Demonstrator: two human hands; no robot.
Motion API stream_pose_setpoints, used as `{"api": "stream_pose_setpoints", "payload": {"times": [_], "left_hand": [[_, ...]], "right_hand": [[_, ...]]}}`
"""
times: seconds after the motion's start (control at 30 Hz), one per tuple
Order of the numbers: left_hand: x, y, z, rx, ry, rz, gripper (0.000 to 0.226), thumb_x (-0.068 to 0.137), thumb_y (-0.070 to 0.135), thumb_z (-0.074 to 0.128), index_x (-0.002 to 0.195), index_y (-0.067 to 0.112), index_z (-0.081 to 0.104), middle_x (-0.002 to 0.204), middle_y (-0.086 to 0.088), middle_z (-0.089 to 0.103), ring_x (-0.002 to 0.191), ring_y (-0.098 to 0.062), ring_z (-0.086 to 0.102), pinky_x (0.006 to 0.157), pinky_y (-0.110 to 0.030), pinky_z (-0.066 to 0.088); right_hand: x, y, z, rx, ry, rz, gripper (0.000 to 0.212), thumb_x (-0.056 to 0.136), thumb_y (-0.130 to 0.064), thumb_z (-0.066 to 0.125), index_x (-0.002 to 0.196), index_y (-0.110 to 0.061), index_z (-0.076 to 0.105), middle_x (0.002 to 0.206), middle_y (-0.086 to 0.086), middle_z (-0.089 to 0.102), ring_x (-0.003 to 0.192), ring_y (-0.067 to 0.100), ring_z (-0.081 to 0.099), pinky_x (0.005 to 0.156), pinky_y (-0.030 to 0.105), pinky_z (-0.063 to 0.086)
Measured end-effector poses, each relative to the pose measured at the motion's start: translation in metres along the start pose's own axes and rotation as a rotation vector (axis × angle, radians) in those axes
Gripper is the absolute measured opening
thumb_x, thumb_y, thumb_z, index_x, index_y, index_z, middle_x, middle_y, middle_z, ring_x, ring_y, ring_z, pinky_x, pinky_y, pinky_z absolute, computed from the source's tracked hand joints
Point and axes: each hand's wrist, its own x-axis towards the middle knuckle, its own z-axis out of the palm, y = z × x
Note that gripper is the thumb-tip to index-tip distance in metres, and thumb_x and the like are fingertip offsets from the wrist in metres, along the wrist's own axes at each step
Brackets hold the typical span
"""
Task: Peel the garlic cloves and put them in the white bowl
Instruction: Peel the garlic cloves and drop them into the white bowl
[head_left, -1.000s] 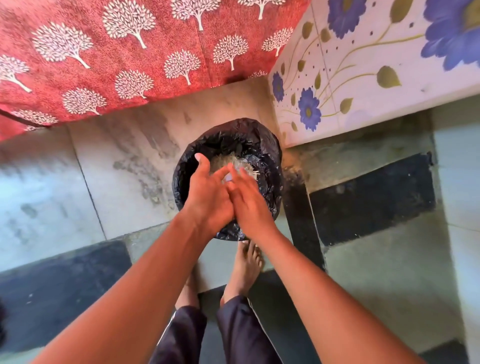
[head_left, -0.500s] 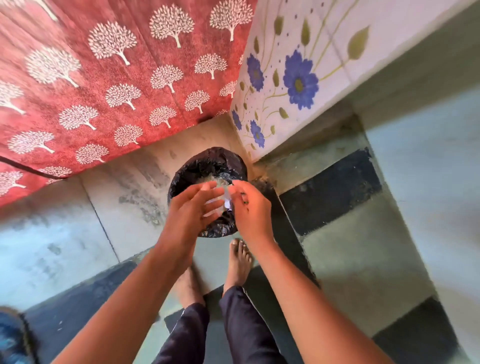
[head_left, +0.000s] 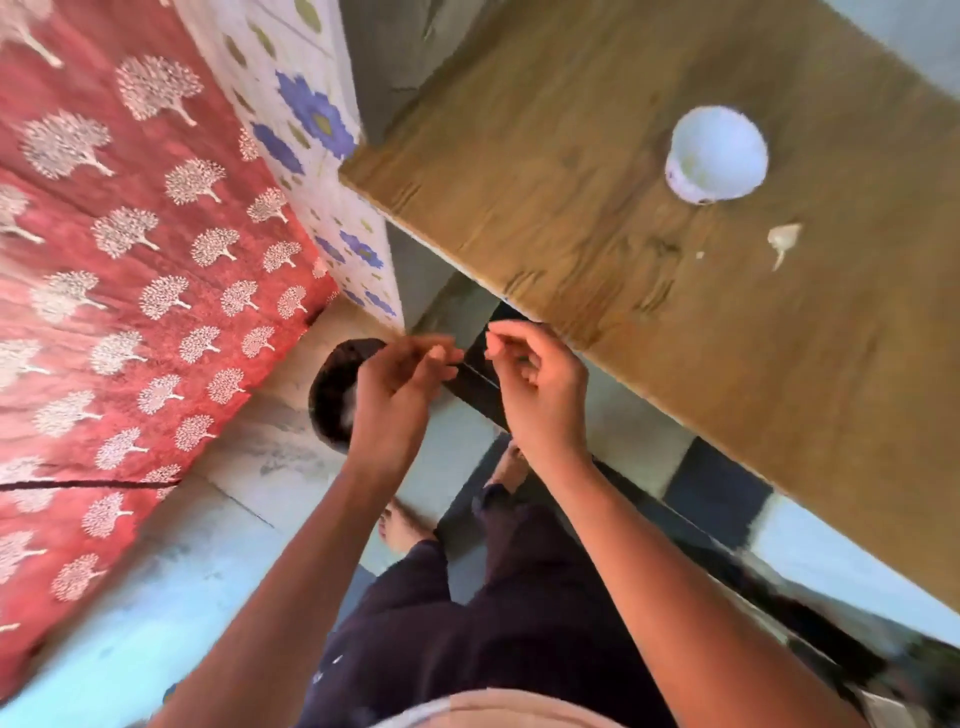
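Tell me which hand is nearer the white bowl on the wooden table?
The right hand. It hovers at the wooden table's near edge, below and left of the white bowl in the picture. The left hand is farther left, over the black-lined bin.

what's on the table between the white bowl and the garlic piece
Nothing: in the head view, bare wooden table separates the white bowl from the garlic piece.

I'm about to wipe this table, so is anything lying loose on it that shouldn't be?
Yes: a garlic piece and a small white fleck lie loose on the wooden table, just outside the white bowl. The blur hides whether it's clove or peel.
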Motion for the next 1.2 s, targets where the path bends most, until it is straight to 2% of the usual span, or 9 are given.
{"api": "stream_pose_setpoints", "payload": {"times": [0.13, 0.23, 0.37, 0.43, 0.53, 0.63, 0.8, 1.03, 1.2], "left_hand": [[0.003, 0.021, 0.063, 0.043, -0.078, 0.049, 0.014, 0.102, 0.011, 0.062, 0.107, 0.006, 0.075, 0.099, -0.010, 0.078, 0.088, -0.024, 0.071, 0.078, -0.036, 0.055], [0.015, 0.034, 0.112, 0.182, -0.134, 0.162, 0.015, 0.098, 0.016, 0.063, 0.106, 0.014, 0.076, 0.095, 0.004, 0.077, 0.086, -0.018, 0.072, 0.079, -0.036, 0.058], [0.039, 0.048, 0.186, 0.469, -0.166, 0.343, 0.024, 0.092, -0.002, 0.063, 0.109, 0.008, 0.076, 0.105, 0.002, 0.077, 0.087, 0.008, 0.067, 0.072, -0.007, 0.049], [0.054, 0.050, 0.217, 0.590, -0.158, 0.444, 0.032, 0.088, -0.006, 0.065, 0.114, 0.007, 0.076, 0.113, -0.004, 0.075, 0.087, 0.000, 0.069, 0.074, -0.008, 0.051], [0.076, 0.046, 0.254, 0.703, -0.110, 0.579, 0.030, 0.087, 0.001, 0.069, 0.115, 0.010, 0.077, 0.115, -0.011, 0.073, 0.091, -0.022, 0.069, 0.082, -0.031, 0.057], [0.088, 0.043, 0.275, 0.844, -0.078, 0.503, 0.026, 0.092, 0.023, 0.071, 0.117, 0.021, 0.074, 0.118, -0.002, 0.065, 0.097, -0.030, 0.067, 0.074, -0.043, 0.057], [0.099, 0.041, 0.290, 0.986, -0.011, 0.578, 0.011, 0.091, 0.028, 0.068, 0.096, 0.019, 0.071, 0.105, 0.000, 0.062, 0.090, -0.033, 0.065, 0.059, -0.045, 0.054], [0.101, 0.066, 0.280, 0.970, -0.135, 0.831, 0.005, 0.097, 0.013, 0.065, 0.098, 0.011, 0.070, 0.103, -0.003, 0.066, 0.073, -0.033, 0.067, 0.045, -0.044, 0.053], [0.133, 0.112, 0.289, 1.099, -0.102, 0.955, 0.040, 0.072, -0.013, 0.076, 0.104, 0.011, 0.076, 0.103, -0.011, 0.073, 0.068, -0.036, 0.071, 0.043, -0.034, 0.052]], "right_hand": [[0.011, 0.005, -0.076, -0.076, 0.184, -0.003, 0.015, 0.096, -0.005, 0.065, 0.109, -0.008, 0.073, 0.100, 0.003, 0.074, 0.089, 0.014, 0.071, 0.072, 0.030, 0.059], [0.029, 0.024, -0.124, -0.139, 0.255, 0.008, 0.019, 0.093, 0.000, 0.064, 0.108, -0.009, 0.072, 0.100, 0.002, 0.072, 0.091, 0.014, 0.069, 0.074, 0.033, 0.059], [0.061, 0.056, -0.182, -0.327, 0.277, -0.071, 0.020, 0.092, 0.000, 0.068, 0.111, -0.007, 0.071, 0.104, 0.005, 0.069, 0.094, 0.011, 0.068, 0.082, 0.028, 0.058], [0.074, 0.074, -0.203, -0.491, 0.237, -0.132, 0.024, 0.091, 0.000, 0.068, 0.114, -0.006, 0.070, 0.111, 0.009, 0.066, 0.101, 0.019, 0.065, 0.089, 0.027, 0.055], [0.093, 0.102, -0.225, -0.607, 0.173, -0.251, 0.028, 0.084, 0.004, 0.068, 0.111, -0.002, 0.072, 0.112, 0.013, 0.065, 0.103, 0.030, 0.062, 0.092, 0.041, 0.053], [0.101, 0.115, -0.235, -0.592, 0.112, -0.315, 0.023, 0.084, 0.005, 0.067, 0.106, 0.000, 0.072, 0.113, 0.014, 0.065, 0.103, 0.030, 0.060, 0.091, 0.044, 0.051], [0.100, 0.122, -0.236, -0.545, 0.044, -0.282, 0.022, 0.086, 0.001, 0.063, 0.107, -0.002, 0.072, 0.116, 0.012, 0.063, 0.106, 0.031, 0.059, 0.092, 0.045, 0.050], [0.100, 0.112, -0.238, -0.549, 0.043, -0.223, 0.019, 0.093, -0.005, 0.063, 0.110, -0.006, 0.072, 0.117, 0.006, 0.061, 0.111, 0.026, 0.057, 0.095, 0.042, 0.048], [0.099, 0.108, -0.238, -0.607, 0.019, -0.180, 0.022, 0.095, -0.011, 0.061, 0.115, -0.010, 0.070, 0.120, 0.004, 0.060, 0.114, 0.023, 0.056, 0.097, 0.041, 0.049]]}}
